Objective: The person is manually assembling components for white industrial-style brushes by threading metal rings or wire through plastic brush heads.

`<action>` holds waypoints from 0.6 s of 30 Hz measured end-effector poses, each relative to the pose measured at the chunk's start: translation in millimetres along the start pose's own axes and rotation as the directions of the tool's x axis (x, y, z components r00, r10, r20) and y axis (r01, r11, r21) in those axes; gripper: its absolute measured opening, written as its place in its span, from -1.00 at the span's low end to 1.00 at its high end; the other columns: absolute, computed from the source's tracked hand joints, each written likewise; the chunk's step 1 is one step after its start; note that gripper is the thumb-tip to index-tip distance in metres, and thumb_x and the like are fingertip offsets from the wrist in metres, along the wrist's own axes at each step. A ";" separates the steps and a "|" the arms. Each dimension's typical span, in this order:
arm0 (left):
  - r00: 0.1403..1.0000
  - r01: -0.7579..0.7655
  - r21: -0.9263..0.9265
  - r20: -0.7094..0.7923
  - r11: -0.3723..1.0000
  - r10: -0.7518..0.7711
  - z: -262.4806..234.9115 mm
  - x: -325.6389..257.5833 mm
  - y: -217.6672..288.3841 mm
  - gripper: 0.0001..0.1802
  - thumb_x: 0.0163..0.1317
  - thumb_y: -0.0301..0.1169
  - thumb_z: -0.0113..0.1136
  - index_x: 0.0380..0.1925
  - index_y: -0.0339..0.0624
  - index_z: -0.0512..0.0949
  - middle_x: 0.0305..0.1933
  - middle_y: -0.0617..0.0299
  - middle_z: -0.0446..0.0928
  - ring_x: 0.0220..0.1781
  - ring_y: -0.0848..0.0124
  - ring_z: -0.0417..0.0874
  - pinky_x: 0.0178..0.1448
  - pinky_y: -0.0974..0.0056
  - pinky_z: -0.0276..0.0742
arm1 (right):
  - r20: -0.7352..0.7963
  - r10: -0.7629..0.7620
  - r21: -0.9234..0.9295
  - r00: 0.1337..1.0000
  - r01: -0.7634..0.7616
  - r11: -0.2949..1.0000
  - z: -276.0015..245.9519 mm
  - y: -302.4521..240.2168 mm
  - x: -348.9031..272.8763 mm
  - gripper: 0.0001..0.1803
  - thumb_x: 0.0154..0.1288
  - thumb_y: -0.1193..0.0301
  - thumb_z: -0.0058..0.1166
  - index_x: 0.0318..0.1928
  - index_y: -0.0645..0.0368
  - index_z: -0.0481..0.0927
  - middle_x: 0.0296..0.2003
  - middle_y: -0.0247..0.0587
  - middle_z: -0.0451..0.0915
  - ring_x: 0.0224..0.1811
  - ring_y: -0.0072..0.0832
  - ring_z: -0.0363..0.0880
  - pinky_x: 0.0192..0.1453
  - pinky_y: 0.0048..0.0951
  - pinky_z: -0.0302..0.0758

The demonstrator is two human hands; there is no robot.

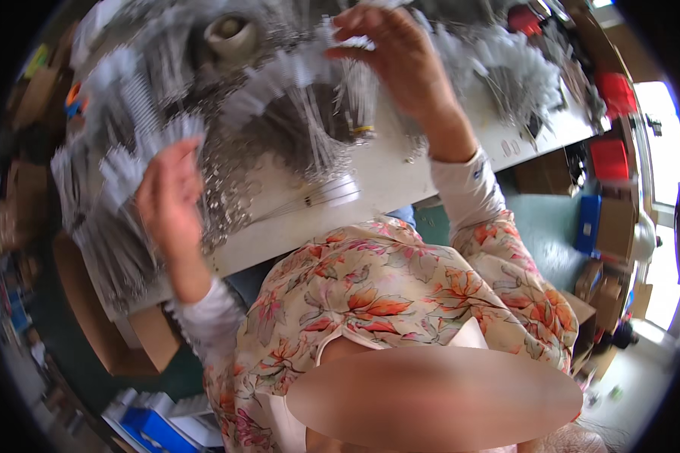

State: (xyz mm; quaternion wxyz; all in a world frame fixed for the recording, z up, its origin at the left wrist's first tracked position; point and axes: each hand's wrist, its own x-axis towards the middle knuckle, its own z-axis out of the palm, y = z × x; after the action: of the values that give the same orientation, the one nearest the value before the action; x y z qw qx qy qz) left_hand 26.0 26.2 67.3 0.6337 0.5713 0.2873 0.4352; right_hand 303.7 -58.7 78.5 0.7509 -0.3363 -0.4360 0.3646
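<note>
My left hand [171, 198] is over the left part of the white table, its fingers stretched out and somewhat blurred. It is right by a bundle of thin grey wire-like strands with white tag-like ends [175, 130]; I make out nothing held in it. Farther off, my right hand [402, 64] hovers above more such bundles [359, 90], its thumb and fingers apart. Between the hands lies a fanned heap of these strands [295, 83]. A few single strands with a pale flat end [338, 191] lie near the table's front edge.
Small shiny metal pieces [230, 177] are scattered across the white table [393, 162]. A pale roll [231, 36] stands at the back. More bundles [517, 79] lie to the right. An open cardboard box [91, 317] is below the left table edge; red bins [610, 158] are at the right.
</note>
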 end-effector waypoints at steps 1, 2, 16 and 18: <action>0.996 -0.031 -0.014 0.082 0.999 0.032 24.5 1.6 -3.3 -0.70 0.35 -0.37 -0.10 -0.13 -0.36 0.53 -0.54 0.48 0.31 -0.63 0.77 0.11 -0.60 0.61 -0.03 | 0.014 0.022 0.056 1.000 -0.023 0.998 19.4 18.3 -2.9 -0.80 0.37 0.33 -0.11 -0.22 0.22 0.47 -0.28 -0.29 0.53 -0.24 -0.45 0.53 -0.16 -0.36 0.50; 0.988 -0.053 0.104 0.147 0.993 0.038 45.6 4.0 -3.9 -0.74 0.34 -0.38 -0.05 -0.08 -0.25 0.53 -0.56 0.48 0.30 -0.64 0.78 0.15 -0.61 0.60 0.03 | 0.024 0.042 0.109 0.999 -0.045 0.993 39.2 30.1 -8.2 -0.83 0.36 0.36 -0.10 -0.25 0.22 0.43 -0.24 -0.23 0.50 -0.21 -0.41 0.54 -0.17 -0.32 0.53; 0.645 -0.764 0.410 0.449 0.498 0.618 51.3 -17.2 -43.9 -0.62 -0.01 -0.65 0.22 -0.12 -0.22 0.50 -0.07 0.05 0.42 -0.12 0.23 0.53 -0.12 0.27 0.55 | 0.016 0.468 0.473 0.884 -0.419 0.775 72.7 51.7 -48.2 -0.75 0.40 0.31 -0.15 -0.16 0.23 0.47 -0.34 -0.32 0.55 -0.32 -0.52 0.52 -0.15 -0.51 0.52; 0.593 -0.799 0.518 0.591 0.307 0.547 38.6 -14.6 -29.4 -0.53 -0.06 -0.53 0.32 -0.05 -0.19 0.50 -0.01 0.05 0.37 0.01 0.18 0.46 0.02 0.17 0.45 | 0.082 0.436 0.633 0.896 -0.385 0.672 64.8 49.7 -44.6 -0.79 0.40 0.33 -0.16 -0.19 0.21 0.45 -0.44 -0.40 0.48 -0.40 -0.56 0.46 -0.26 -0.54 0.49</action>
State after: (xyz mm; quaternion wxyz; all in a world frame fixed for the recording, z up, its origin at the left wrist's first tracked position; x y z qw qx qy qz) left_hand 59.2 -4.0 43.7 0.1292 0.9011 0.0660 0.4086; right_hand 216.9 -58.8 44.9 0.7339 -0.1662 -0.1712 0.6360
